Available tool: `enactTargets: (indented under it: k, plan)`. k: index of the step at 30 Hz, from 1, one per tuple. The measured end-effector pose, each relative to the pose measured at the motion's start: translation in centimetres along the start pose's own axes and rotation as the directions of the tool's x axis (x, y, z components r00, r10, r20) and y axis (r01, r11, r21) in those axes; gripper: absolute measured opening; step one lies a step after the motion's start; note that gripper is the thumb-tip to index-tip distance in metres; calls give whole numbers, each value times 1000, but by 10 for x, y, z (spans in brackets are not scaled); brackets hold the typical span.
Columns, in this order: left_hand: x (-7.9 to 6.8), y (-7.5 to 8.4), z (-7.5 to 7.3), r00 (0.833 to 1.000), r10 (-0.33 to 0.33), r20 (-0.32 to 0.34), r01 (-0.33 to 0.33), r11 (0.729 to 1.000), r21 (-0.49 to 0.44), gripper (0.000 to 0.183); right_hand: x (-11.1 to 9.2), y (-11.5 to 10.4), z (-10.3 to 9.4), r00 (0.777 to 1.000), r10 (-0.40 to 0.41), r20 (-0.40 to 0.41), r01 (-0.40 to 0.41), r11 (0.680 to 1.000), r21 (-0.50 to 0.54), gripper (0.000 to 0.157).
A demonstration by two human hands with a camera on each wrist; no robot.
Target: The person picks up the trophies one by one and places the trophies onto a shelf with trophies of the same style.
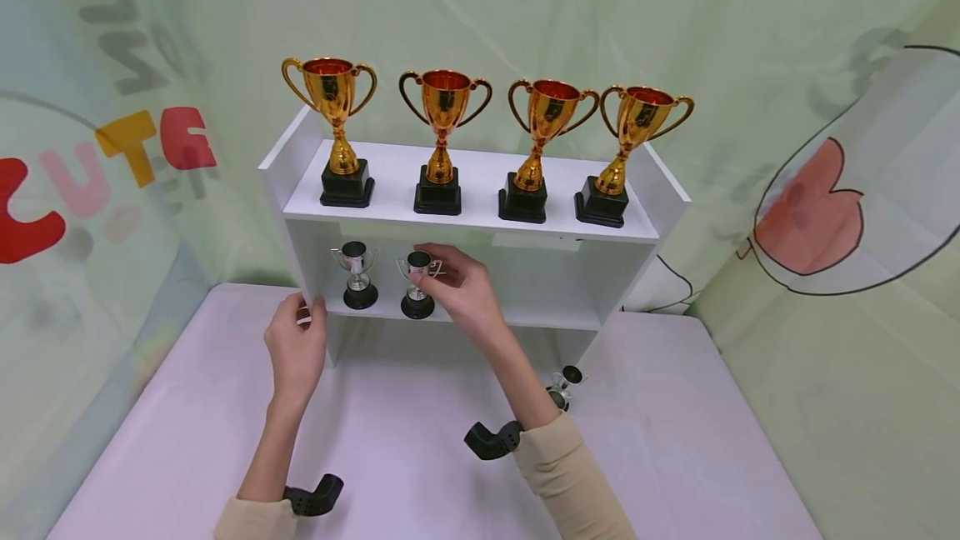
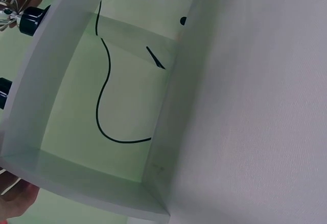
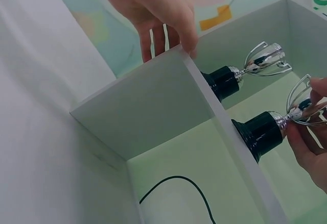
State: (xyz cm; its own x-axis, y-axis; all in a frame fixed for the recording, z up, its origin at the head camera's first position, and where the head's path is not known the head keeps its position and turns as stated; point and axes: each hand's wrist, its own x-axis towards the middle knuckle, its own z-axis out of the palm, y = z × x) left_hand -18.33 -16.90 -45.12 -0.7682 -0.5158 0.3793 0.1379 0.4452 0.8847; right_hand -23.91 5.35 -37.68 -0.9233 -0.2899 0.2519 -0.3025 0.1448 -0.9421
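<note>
My right hand (image 1: 468,294) pinches a small silver two-handled trophy cup (image 1: 417,305) on a black round base, fingers at its cup and handles. The base stands upright at the front of the middle board of a white shelf (image 1: 288,152). Left of it on that board is a matching small silver trophy (image 1: 361,294). My left hand (image 1: 295,348) grips the shelf's left side panel (image 3: 153,99), thumb at its front edge and fingers behind it, as the right wrist view shows. Part of the left hand (image 2: 18,201) appears in the left wrist view.
On the top board stand several gold trophies (image 1: 439,183) with black square bases. Another small silver trophy (image 1: 572,375) is on the white-covered table (image 1: 675,440), partly behind my right forearm. A black cable (image 2: 98,101) runs behind the shelf. Printed curtains (image 1: 750,65) hang around the table.
</note>
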Motion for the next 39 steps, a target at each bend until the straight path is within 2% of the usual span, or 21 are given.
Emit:
enactTargets:
  k: [5,14,20,24,39]
  plan:
    - [0,0,0,1000,-6,4,6,1000,11,25,0,0,0,1000,5,0,-5,1000,10,42]
    - [-1,-1,1,1000,-15,21,14,1000,9,25,-2,4,-6,1000,13,21,-14,1000,26,58]
    - [-1,0,-1,999,-30,18,29,1000,3,25,-7,7,-10,1000,5,19,-5,999,39,54]
    - [0,-1,0,1000,-17,20,17,1000,0,26,-12,9,-15,1000,-12,14,12,1000,26,54]
    - [-1,1,2,999,-31,-14,31,1000,-2,24,-44,8,-44,998,-59,-15,60,996,71,44]
